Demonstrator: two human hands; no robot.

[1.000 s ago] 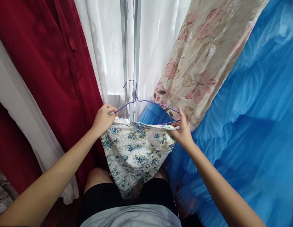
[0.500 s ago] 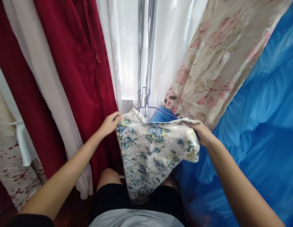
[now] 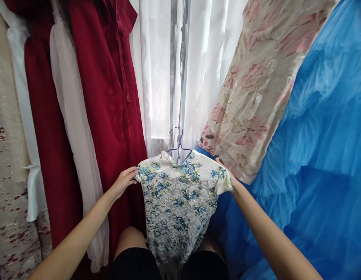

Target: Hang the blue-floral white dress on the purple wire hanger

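Observation:
A small white dress [image 3: 177, 202] with blue and green flowers hangs in front of me on a purple wire hanger [image 3: 179, 144]. The hanger's hook shows above the collar. My left hand [image 3: 124, 181] pinches the dress's left sleeve edge. My right hand [image 3: 230, 177] reaches behind the right sleeve, and the cloth mostly hides its fingers. The dress falls straight down over my knees.
A dark red dress [image 3: 110, 97] and a pale pink garment [image 3: 72, 128] hang on the left. A beige dress [image 3: 256, 89] with pink flowers and a blue tulle skirt [image 3: 320, 163] hang on the right. A white curtain [image 3: 157, 70] and metal pole [image 3: 177, 77] stand behind.
The flowered dress has been drawn up over the hanger's shoulders and now hangs full length. Both hands moved from the hanger ends to the sleeves. The view tilted up.

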